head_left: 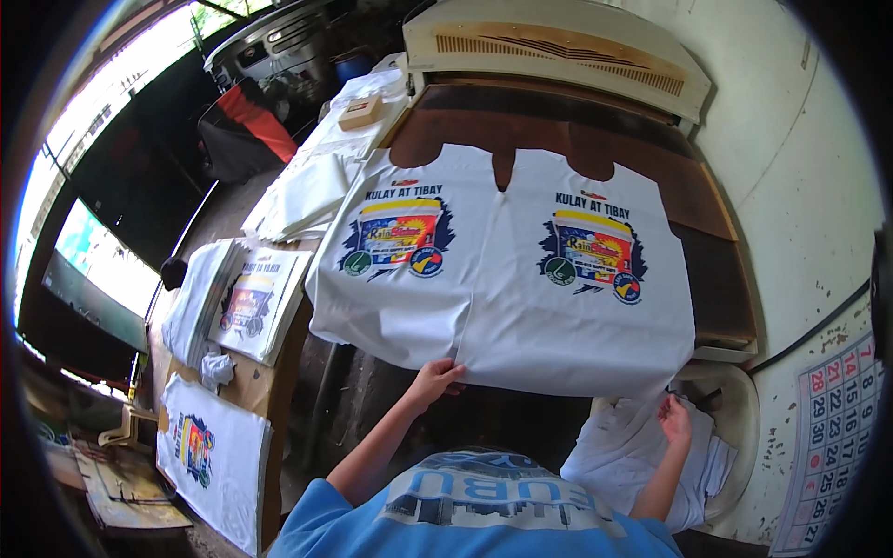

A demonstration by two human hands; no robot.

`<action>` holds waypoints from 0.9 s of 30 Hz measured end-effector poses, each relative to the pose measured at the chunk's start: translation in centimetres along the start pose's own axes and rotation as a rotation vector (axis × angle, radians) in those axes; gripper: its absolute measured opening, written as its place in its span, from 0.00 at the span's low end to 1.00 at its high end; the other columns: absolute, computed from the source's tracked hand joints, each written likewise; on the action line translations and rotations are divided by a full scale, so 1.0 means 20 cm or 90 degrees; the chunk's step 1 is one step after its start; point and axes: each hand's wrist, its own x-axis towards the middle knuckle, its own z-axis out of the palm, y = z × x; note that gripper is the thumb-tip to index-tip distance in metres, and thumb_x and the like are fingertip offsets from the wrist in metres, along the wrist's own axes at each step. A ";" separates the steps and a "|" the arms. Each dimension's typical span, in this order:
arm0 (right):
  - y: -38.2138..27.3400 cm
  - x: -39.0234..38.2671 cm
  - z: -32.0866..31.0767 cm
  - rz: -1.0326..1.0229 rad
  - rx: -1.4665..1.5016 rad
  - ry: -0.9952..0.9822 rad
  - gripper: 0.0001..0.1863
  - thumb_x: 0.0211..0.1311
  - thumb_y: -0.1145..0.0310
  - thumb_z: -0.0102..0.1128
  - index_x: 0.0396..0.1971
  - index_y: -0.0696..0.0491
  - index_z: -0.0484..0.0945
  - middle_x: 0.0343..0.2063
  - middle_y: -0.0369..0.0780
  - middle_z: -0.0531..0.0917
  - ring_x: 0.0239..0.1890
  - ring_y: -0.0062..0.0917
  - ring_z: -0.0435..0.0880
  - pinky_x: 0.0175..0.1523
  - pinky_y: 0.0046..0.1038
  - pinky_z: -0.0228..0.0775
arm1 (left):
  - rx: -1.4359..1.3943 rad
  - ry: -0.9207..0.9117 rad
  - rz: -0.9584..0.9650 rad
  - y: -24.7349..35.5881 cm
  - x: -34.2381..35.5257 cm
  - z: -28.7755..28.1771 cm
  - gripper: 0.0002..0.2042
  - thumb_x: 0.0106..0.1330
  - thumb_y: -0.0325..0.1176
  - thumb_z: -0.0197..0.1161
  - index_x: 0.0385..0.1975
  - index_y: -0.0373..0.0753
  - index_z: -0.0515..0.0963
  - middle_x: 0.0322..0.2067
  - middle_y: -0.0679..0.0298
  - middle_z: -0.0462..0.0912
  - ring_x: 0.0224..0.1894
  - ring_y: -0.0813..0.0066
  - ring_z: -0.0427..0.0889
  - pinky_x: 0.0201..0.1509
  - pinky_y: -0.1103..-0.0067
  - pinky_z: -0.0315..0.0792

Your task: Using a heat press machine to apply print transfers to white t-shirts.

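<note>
A white printed shirt-panel cloth [493, 279] lies over the brown belt, its near edge sagging past the belt toward me. Two matching colourful bucket prints sit side by side on it, and the far edge has curved cut-outs. My left hand [435, 383] is closed on the middle of the near edge. By the near right corner, my right hand [675, 423] has its fingers drawn together, seemingly pinching the cloth there. Right below that hand, a heap of white fabric [633, 456] rests in a pale plastic chair [741, 437].
A beige vented hood [558, 51] spans the far end of the brown belt [712, 270]. On the left, a table [270, 377] carries printed cloth stacks [265, 298] and another printed panel [214, 460]. A small box [360, 112] stands farther back. The wall at right bears a calendar [828, 446].
</note>
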 end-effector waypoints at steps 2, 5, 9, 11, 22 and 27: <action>-0.04 0.00 0.13 -0.049 0.011 0.069 0.10 0.58 0.62 0.54 0.38 0.48 0.71 0.42 0.33 0.75 0.43 0.24 0.70 0.46 0.35 0.65 | 0.007 0.008 0.006 0.02 -0.02 -0.04 0.14 0.63 0.40 0.54 0.36 0.34 0.75 0.29 0.68 0.77 0.31 0.80 0.77 0.36 0.83 0.73; 0.01 0.07 0.24 -0.084 0.026 0.170 0.20 0.57 0.53 0.52 0.47 0.44 0.66 0.52 0.33 0.67 0.54 0.30 0.62 0.53 0.42 0.56 | 0.027 -0.028 0.052 0.07 -0.01 -0.05 0.14 0.63 0.42 0.55 0.35 0.35 0.76 0.28 0.68 0.77 0.31 0.81 0.77 0.37 0.83 0.73; 0.07 0.13 0.34 -0.122 0.093 0.132 0.32 0.55 0.42 0.48 0.57 0.40 0.58 0.60 0.32 0.58 0.61 0.31 0.54 0.59 0.47 0.44 | 0.025 -0.026 0.058 0.12 -0.04 -0.07 0.14 0.62 0.42 0.55 0.34 0.35 0.76 0.28 0.69 0.77 0.30 0.83 0.76 0.34 0.85 0.71; 0.09 0.11 0.38 -0.120 0.156 0.056 0.30 0.56 0.45 0.49 0.55 0.43 0.61 0.57 0.32 0.62 0.59 0.28 0.58 0.59 0.42 0.47 | 0.040 -0.024 0.058 0.13 -0.06 -0.12 0.14 0.63 0.42 0.55 0.35 0.35 0.76 0.29 0.69 0.77 0.31 0.82 0.77 0.38 0.83 0.72; -0.20 -0.08 0.31 -0.191 -0.571 0.104 0.10 0.53 0.70 0.57 0.35 0.56 0.75 0.32 0.36 0.77 0.36 0.20 0.73 0.43 0.27 0.66 | 0.091 -0.027 0.072 0.12 -0.01 -0.52 0.13 0.59 0.35 0.56 0.38 0.33 0.75 0.35 0.59 0.78 0.35 0.69 0.79 0.39 0.77 0.75; -1.00 -0.09 1.55 -0.618 -0.189 -0.045 0.22 0.60 0.65 0.53 0.52 0.56 0.64 0.50 0.39 0.70 0.51 0.23 0.67 0.57 0.28 0.56 | -0.234 0.111 0.301 1.01 0.34 -0.83 0.06 0.54 0.31 0.55 0.29 0.36 0.72 0.29 0.63 0.76 0.31 0.75 0.77 0.32 0.84 0.71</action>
